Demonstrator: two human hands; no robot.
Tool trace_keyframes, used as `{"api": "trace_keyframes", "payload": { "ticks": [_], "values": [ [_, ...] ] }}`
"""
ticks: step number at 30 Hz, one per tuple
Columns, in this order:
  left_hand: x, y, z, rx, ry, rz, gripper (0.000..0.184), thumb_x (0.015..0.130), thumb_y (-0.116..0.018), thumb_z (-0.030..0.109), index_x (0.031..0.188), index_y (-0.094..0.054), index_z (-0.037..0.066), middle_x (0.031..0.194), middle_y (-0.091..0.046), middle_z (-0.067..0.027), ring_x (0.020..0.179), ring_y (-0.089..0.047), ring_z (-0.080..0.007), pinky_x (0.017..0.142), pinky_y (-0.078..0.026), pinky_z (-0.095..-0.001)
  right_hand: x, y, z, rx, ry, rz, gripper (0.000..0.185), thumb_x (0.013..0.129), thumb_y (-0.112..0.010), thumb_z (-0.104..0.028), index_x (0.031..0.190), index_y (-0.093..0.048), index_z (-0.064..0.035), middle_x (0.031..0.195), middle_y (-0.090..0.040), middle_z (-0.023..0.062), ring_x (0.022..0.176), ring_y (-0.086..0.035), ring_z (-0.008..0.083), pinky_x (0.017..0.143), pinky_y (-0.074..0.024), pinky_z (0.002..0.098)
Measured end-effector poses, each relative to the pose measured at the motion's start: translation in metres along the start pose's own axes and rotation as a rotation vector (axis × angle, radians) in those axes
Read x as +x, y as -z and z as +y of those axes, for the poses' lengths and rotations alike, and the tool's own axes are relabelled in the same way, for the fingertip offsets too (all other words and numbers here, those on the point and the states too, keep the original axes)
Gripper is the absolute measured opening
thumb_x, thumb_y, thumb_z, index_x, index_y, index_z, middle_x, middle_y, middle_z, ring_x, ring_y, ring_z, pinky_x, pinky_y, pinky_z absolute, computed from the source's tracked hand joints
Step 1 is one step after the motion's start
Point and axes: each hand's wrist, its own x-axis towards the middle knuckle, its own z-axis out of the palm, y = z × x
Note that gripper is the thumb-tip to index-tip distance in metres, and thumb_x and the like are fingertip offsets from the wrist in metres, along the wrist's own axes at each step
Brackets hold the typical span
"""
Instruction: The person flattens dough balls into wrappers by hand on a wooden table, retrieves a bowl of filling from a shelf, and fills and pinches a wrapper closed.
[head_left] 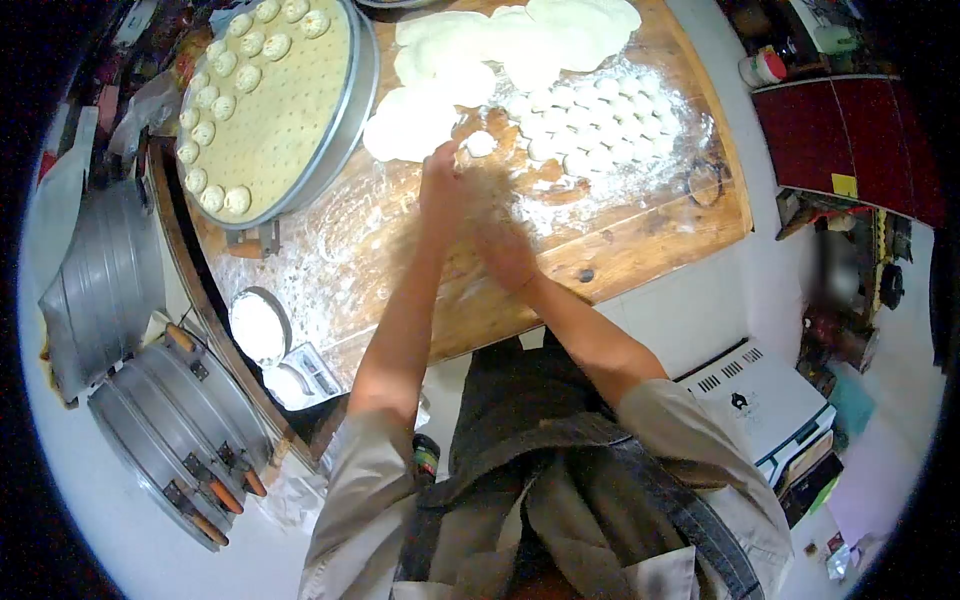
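My left hand (442, 182) reaches over the floured wooden table (630, 240), its fingertips beside a small round dough piece (480, 144) and just below the flat dough sheets (412, 122). What it holds, if anything, is hidden. To its right, my right hand (503, 250) is low over the board, its fingers smeared by motion. Rows of small dough pieces (600, 120) lie in flour at the upper right. Pleated buns (237, 200) line the edge of a round steamer tray (290, 120) at the upper left.
A small scale (312, 374) and a bowl of flour (258, 326) stand at the table's lower left. Stacked metal steamers (180, 430) are beside the table on the left. A white appliance (750, 400) sits at the lower right, below red cabinets (845, 140).
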Motion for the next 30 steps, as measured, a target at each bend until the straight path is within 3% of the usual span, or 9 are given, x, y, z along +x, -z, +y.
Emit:
{"api": "trace_keyframes", "payload": {
  "ticks": [2,6,9,11,14,16,22,27,30],
  "values": [
    [0.014,-0.016,0.027,0.494,-0.389,-0.003,0.051,0.08,-0.075,0.008,0.129,-0.061,0.012,0.119,-0.061,-0.0196,0.099,-0.066,-0.0339,0.082,-0.057,-0.042,-0.007,0.0,0.01,0.006,0.089,0.047,0.03,0.087,-0.06,-0.016,0.116,-0.067,-0.0133,0.125,-0.064,0.0118,0.113,-0.061,0.0315,0.094,-0.047,0.0497],
    [0.026,-0.041,0.031,0.687,-0.335,-0.034,0.053,0.078,-0.075,0.009,0.129,-0.063,0.014,0.121,-0.059,-0.02,0.107,-0.063,-0.0391,0.087,-0.056,-0.0461,-0.022,0.004,0.029,0.01,0.1,-0.147,0.032,0.087,-0.061,-0.018,0.118,-0.067,-0.0135,0.126,-0.064,0.0117,0.117,-0.06,0.0335,0.098,-0.0455,0.0512],
    [0.012,-0.04,0.016,0.687,-0.462,0.075,0.047,0.08,-0.075,0.013,0.125,-0.066,0.015,0.112,-0.059,-0.0186,0.103,-0.062,-0.0397,0.084,-0.055,-0.0475,-0.027,0.022,0.038,0.118,0.141,0.094,0.03,0.087,-0.06,-0.018,0.116,-0.067,-0.013,0.121,-0.064,0.011,0.115,-0.06,0.0329,0.097,-0.0449,0.0528],
    [-0.03,-0.027,0.016,0.668,-0.124,-0.105,0.04,0.081,-0.075,0.017,0.12,-0.068,0.013,0.108,-0.059,-0.0184,0.101,-0.061,-0.0418,0.083,-0.054,-0.0506,-0.013,0.049,0.045,0.148,0.117,-0.155,0.027,0.087,-0.061,-0.018,0.112,-0.067,-0.013,0.112,-0.064,0.0097,0.11,-0.061,0.0317,0.093,-0.0463,0.0514],
    [-0.073,-0.011,-0.038,0.803,-0.29,-0.135,0.041,0.084,-0.073,0.023,0.124,-0.066,0.014,0.109,-0.058,-0.0186,0.101,-0.061,-0.0423,0.083,-0.052,-0.0524,-0.019,0.049,0.061,-0.012,0.174,-0.121,0.026,0.086,-0.061,-0.018,0.11,-0.068,-0.0131,0.106,-0.064,0.0085,0.105,-0.061,0.03,0.09,-0.0472,0.0489],
    [-0.088,0.005,0.025,0.895,0.115,-0.277,0.05,0.087,-0.071,0.028,0.133,-0.061,0.014,0.125,-0.057,-0.0225,0.119,-0.056,-0.0445,0.097,-0.049,-0.053,-0.03,0.031,0.071,-0.047,0.174,-0.226,0.025,0.085,-0.061,-0.018,0.109,-0.068,-0.0131,0.105,-0.063,0.0078,0.103,-0.061,0.0292,0.088,-0.0475,0.0471],
    [-0.061,-0.013,-0.013,0.905,-0.34,0.018,0.071,0.086,-0.07,0.038,0.149,-0.049,0.014,0.163,-0.026,-0.0287,0.15,-0.027,-0.0462,0.122,-0.023,-0.0566,-0.003,0.068,0.054,0.004,0.13,-0.095,0.019,0.083,-0.061,-0.019,0.099,-0.069,-0.0115,0.101,-0.062,0.008,0.1,-0.061,0.0289,0.085,-0.048,0.0459],
    [-0.037,-0.004,-0.023,0.845,-0.325,-0.005,0.068,0.087,-0.068,0.035,0.149,-0.05,0.013,0.164,-0.026,-0.0245,0.151,-0.026,-0.0442,0.123,-0.02,-0.0571,-0.009,0.057,0.063,0.018,0.219,-0.13,0.016,0.085,-0.061,-0.017,0.097,-0.068,-0.01,0.095,-0.06,0.0109,0.096,-0.059,0.031,0.082,-0.047,0.0477],
    [-0.04,-0.003,-0.045,0.466,-0.281,0.073,0.057,0.089,-0.066,0.027,0.143,-0.057,0.013,0.154,-0.042,-0.0239,0.142,-0.039,-0.0435,0.119,-0.027,-0.0569,-0.002,0.081,0.057,0.18,0.118,-0.178,0.015,0.087,-0.059,-0.012,0.098,-0.067,-0.0075,0.094,-0.059,0.0126,0.092,-0.057,0.0354,0.082,-0.0462,0.0483]
  ]
}}
